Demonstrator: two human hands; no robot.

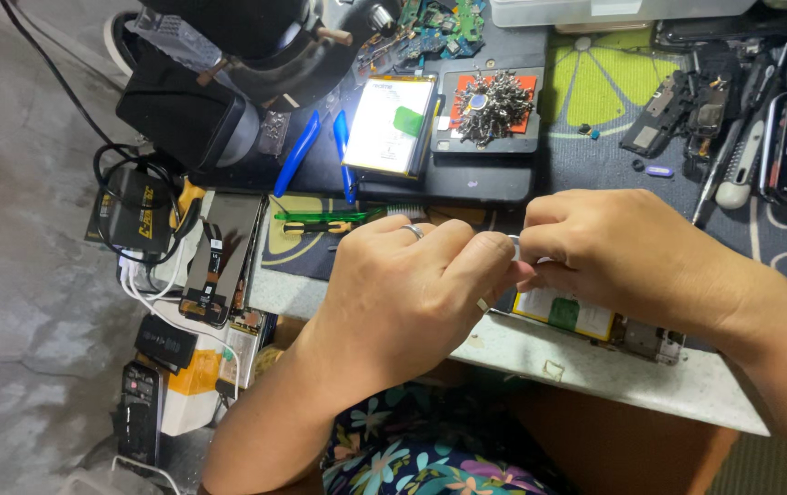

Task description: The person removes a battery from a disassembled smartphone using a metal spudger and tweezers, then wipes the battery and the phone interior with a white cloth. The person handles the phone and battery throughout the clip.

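Both hands meet at table centre, left hand (403, 293) and right hand (609, 252) pinching a small pale strip (514, 246) over the opened phone (595, 321) at five o'clock, strip not yet laid down.

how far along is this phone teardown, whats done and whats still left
Done: the opened phone lies with its battery exposed, and a pile of screws sits on a mat. In hand: left hand and right hand meet above the phone, pinching a small pale piece. Left: a spare battery and blue pry tools lie untouched.
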